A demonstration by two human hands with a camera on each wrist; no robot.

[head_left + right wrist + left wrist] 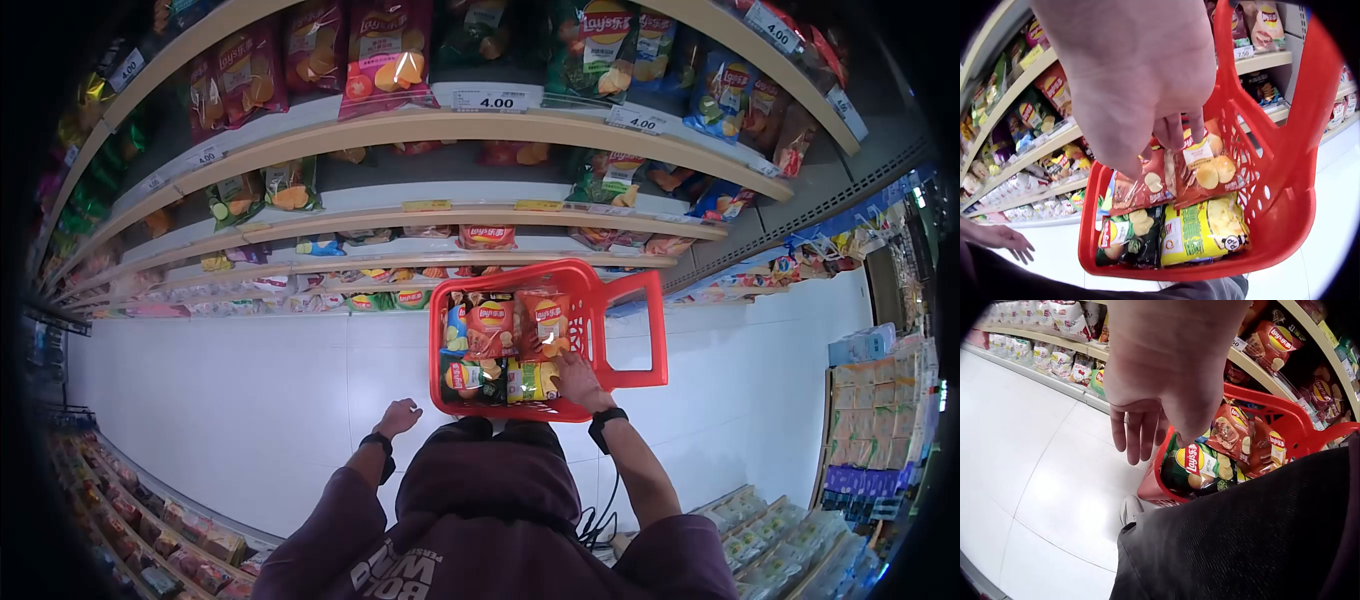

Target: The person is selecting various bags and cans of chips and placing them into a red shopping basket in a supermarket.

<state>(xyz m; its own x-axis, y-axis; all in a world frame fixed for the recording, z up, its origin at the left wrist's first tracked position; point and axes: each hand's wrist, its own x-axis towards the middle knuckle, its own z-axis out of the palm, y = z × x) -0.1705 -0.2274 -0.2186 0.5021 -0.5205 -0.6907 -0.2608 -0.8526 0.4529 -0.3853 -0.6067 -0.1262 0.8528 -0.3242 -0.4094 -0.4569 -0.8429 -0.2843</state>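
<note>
A red shopping basket (437,345) stands on the floor and holds several chip bags. Over its right part reaches my right hand (582,384), fingertips at the red chip bag (1208,165) at the right. Beside that lies another red chip bag (1146,185). Nearer the body are a dark green chip bag (1127,236) and a yellow snack bag with a panda picture (1204,231). Left of the basket hangs my left hand (399,416), holding nothing, its fingers loosely extended in the left wrist view. The right hand's fingertips are partly hidden behind its palm in the right wrist view.
Curved shelves (560,122) filled with chip bags rise in front, with price tags along their edges. The basket's red handle (655,335) leans out to the right. White tiled floor (250,390) extends on both sides. More stocked shelves (165,530) stand behind the person.
</note>
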